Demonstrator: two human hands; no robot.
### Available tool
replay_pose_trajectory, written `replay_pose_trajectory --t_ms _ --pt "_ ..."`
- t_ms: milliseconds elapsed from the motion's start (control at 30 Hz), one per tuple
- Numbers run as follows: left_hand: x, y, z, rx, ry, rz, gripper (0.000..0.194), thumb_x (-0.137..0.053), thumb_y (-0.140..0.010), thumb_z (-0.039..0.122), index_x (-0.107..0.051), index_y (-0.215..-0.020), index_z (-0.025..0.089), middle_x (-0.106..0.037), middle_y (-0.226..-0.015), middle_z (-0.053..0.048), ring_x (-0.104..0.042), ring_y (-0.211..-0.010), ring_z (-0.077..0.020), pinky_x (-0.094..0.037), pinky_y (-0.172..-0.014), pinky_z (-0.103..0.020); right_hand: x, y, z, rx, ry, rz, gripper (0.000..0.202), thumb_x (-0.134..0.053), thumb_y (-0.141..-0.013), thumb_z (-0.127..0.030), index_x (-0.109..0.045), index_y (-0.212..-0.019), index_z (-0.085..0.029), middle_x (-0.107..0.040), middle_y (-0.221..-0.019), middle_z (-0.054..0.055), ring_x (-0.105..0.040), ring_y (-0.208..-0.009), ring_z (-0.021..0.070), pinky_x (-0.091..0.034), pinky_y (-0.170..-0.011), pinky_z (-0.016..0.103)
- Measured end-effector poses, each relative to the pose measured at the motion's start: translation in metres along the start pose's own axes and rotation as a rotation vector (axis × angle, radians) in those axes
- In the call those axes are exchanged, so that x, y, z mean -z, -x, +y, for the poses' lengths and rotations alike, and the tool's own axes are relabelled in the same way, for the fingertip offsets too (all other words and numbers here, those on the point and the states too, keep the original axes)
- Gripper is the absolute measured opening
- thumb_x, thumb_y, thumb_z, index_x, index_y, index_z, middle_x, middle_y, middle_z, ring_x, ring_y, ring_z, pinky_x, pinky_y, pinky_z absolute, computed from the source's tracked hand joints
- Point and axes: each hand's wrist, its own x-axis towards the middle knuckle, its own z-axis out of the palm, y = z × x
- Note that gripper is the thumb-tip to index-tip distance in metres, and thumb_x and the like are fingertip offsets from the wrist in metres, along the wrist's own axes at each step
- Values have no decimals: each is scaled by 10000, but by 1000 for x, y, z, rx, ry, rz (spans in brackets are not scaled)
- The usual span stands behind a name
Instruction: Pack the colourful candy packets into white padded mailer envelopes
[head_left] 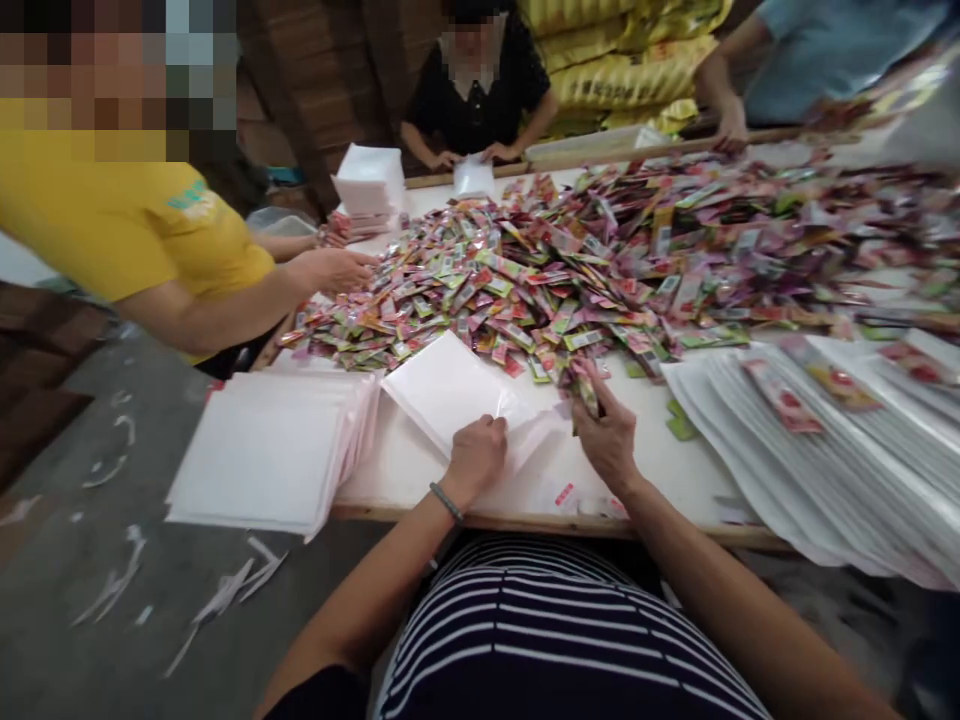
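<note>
Bare table [405, 470] between white stack [270, 455] and sachet heap [525, 280].

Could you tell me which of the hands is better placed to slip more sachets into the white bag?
Likely the right hand: it holds sachets beside the pile, while the left hand pinches the white bag.

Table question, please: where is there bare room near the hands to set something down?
Bare table shows between the white bag stack and left hand, and beside the right hand before the fanned bags. The sachet pile is crowded.
</note>
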Motion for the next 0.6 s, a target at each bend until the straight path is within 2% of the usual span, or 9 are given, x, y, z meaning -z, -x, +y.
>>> replay_pose_trajectory --t_ms 33,100,167,233,300,333,433,500,600 --pt "-8 -8 0 10 18 -21 256 -473 -872 142 -690 -1005 171 -708 -928 -80 -661 -809 -205 -459 -681 -286 2 2 0 110 10 -31 529 -513 -864 -258 -503 -1391 -212 -682 -1159 73 -653 -854 179 -543 -769 309" --pt "-15 -18 -6 30 40 -8 297 -447 -896 163 -669 -1093 173 -718 -974 -85 -670 -841 -204 -469 -718 -288 1 9 3 344 75 -208 542 -514 -847 -173 -507 -1384 -245 -652 -1226 74 -632 -999 207 -523 -867 342" --pt "-13 -24 -14 103 94 48 323 -417 -920 182 -652 -1142 173 -727 -1002 -87 -675 -889 -194 -472 -767 -280 -3 16 7 528 214 -410 552 -509 -836 -105 -523 -1367 -250 -625 -1269 90 -615 -1026 223 -512 -882 363" --pt "-7 -26 -21 200 169 124 312 -417 -928 199 -665 -1116 170 -740 -959 -80 -683 -872 -187 -474 -769 -271 -9 21 8 631 393 -503 525 -496 -850 -68 -538 -1348 -228 -598 -1297 128 -608 -978 231 -505 -848 376" --pt "-4 -24 -23 244 213 181 284 -440 -926 222 -679 -1068 167 -747 -868 -70 -690 -798 -189 -479 -730 -270 -13 24 6 688 531 -493 472 -475 -885 -71 -547 -1329 -213 -575 -1309 158 -591 -948 233 -486 -824 382" --pt "-3 -22 -22 214 213 194 276 -446 -927 234 -680 -1057 164 -747 -843 -69 -691 -773 -191 -483 -715 -271 -14 24 3 709 571 -473 447 -463 -904 -82 -546 -1324 -212 -563 -1316 162 -580 -954 233 -475 -821 379" --pt "-5 -13 -13 1 193 248 294 -423 -933 215 -649 -1110 155 -748 -937 -91 -699 -828 -192 -502 -733 -270 -17 22 -10 704 619 -409 349 -446 -943 -137 -579 -1261 -193 -599 -1219 151 -554 -961 237 -448 -823 367" --pt "-5 -9 -5 -148 184 279 327 -401 -932 188 -610 -1180 153 -735 -1033 -106 -699 -878 -187 -513 -744 -264 -20 19 -17 614 646 -356 270 -451 -944 -152 -629 -1147 -160 -632 -1054 136 -545 -908 238 -440 -799 362" --pt "-2 -7 4 -219 197 291 369 -384 -931 193 -567 -1248 137 -732 -1024 -117 -698 -815 -184 -517 -704 -266 -27 14 -22 567 631 -364 215 -448 -924 -116 -661 -945 -142 -621 -865 109 -533 -816 232 -442 -745 359"
